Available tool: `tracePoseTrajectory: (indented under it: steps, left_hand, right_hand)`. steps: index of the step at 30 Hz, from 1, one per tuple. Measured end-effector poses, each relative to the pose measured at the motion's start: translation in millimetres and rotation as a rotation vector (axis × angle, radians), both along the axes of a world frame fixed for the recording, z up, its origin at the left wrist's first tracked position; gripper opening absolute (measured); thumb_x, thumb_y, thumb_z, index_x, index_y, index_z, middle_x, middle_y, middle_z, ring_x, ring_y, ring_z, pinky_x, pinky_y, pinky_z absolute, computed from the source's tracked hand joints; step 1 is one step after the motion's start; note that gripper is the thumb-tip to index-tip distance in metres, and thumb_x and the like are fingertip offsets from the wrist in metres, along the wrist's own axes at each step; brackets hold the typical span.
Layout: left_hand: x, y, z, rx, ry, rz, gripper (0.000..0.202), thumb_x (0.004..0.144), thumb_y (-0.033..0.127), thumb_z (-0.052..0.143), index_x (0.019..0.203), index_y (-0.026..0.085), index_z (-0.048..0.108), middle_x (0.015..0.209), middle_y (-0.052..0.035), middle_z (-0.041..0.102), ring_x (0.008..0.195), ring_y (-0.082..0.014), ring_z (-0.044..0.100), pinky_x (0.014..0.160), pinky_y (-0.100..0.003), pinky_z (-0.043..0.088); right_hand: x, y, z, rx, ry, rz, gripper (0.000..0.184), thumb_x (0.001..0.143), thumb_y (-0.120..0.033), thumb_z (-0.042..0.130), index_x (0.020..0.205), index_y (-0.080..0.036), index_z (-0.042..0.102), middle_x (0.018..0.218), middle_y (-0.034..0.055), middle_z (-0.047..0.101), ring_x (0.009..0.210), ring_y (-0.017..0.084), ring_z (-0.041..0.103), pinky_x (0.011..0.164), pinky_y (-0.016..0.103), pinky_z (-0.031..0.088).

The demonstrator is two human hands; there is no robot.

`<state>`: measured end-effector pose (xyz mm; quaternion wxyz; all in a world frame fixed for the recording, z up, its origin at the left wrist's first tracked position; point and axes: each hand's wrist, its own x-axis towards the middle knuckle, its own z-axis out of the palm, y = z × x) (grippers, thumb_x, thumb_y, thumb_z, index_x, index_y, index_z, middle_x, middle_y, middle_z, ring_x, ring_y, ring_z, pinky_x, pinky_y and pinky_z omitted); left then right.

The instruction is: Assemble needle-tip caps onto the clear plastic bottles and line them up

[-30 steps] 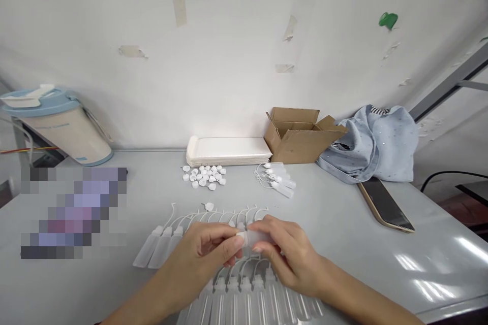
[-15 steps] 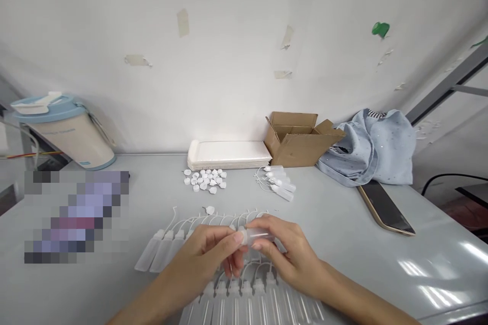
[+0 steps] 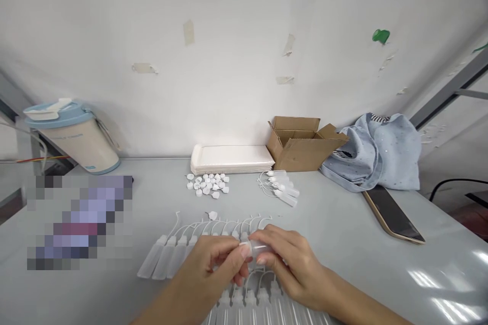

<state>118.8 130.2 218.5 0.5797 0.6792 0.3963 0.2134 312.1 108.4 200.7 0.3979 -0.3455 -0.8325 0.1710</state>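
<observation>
My two hands meet low in the middle of the view, over rows of small clear plastic bottles laid flat on the grey table. My right hand grips one small clear bottle by its body. My left hand pinches that bottle's neck end with thumb and forefinger. Another row of bottles lies under my wrists. Thin white tethers curl from the bottles' necks.
A pile of small white caps and a small heap of capped bottles lie farther back. Against the wall are a stack of white trays, an open cardboard box, a blue cloth and a jug. A tablet lies right.
The view has tilted slightly, so everything sits a bit lower and rightward in the frame. My hands stay together on the same bottle, fingers shifting a little at its neck.
</observation>
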Motion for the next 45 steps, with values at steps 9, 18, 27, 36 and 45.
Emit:
tracePoseTrajectory:
  steps: [9, 18, 27, 36, 45]
  left_hand:
    - [0, 4, 1.1, 0.199, 0.112, 0.112, 0.04, 0.089, 0.042, 0.04, 0.063, 0.018, 0.061, 0.064, -0.0005, 0.061, 0.064, -0.0149, 0.056, 0.056, -0.022, 0.042]
    - [-30, 43, -25.4, 0.667, 0.374, 0.282, 0.032, 0.089, 0.028, 0.034, 0.099, 0.02, 0.064, 0.1, -0.0068, 0.064, 0.089, -0.0217, 0.058, 0.074, -0.034, 0.049]
    - [-28, 51, -34.6, 0.688, 0.521, 0.09, 0.038, 0.089, 0.018, 0.028, 0.094, 0.014, 0.065, 0.097, -0.0107, 0.065, 0.091, -0.0235, 0.059, 0.08, -0.039, 0.05]
    - [-29, 54, -36.9, 0.678, 0.522, 0.14, 0.032, 0.087, 0.022, 0.032, 0.095, 0.017, 0.063, 0.095, -0.009, 0.067, 0.09, -0.0241, 0.06, 0.076, -0.039, 0.05]
    - [-27, 48, -34.7, 0.667, 0.475, 0.278, 0.023, 0.088, 0.03, 0.036, 0.092, 0.021, 0.056, 0.097, -0.0061, 0.066, 0.086, -0.0231, 0.064, 0.069, -0.034, 0.05]
  right_hand:
    - [0, 4, 11.4, -0.428, 0.073, -0.058, 0.029, 0.095, -0.031, 0.042, 0.088, -0.017, 0.066, 0.066, 0.001, 0.06, 0.061, 0.013, 0.055, 0.06, 0.023, 0.042]
    - [66, 61, -8.5, -0.144, 0.05, -0.605, 0.037, 0.092, -0.035, 0.039, 0.114, -0.015, 0.061, 0.103, 0.0119, 0.066, 0.085, 0.022, 0.062, 0.07, 0.031, 0.048]
    - [100, 91, -33.5, -0.105, -0.109, -0.678, 0.037, 0.087, -0.032, 0.042, 0.114, -0.016, 0.062, 0.105, 0.0126, 0.071, 0.086, 0.026, 0.067, 0.076, 0.04, 0.051]
    - [100, 90, -25.9, -0.086, -0.125, -0.603, 0.03, 0.087, -0.028, 0.042, 0.105, -0.021, 0.066, 0.11, 0.0077, 0.07, 0.103, 0.025, 0.063, 0.088, 0.041, 0.048]
    - [88, 55, 27.2, -0.248, -0.287, -0.507, 0.02, 0.085, -0.023, 0.047, 0.074, -0.017, 0.063, 0.07, 0.0044, 0.067, 0.062, 0.016, 0.057, 0.056, 0.027, 0.043]
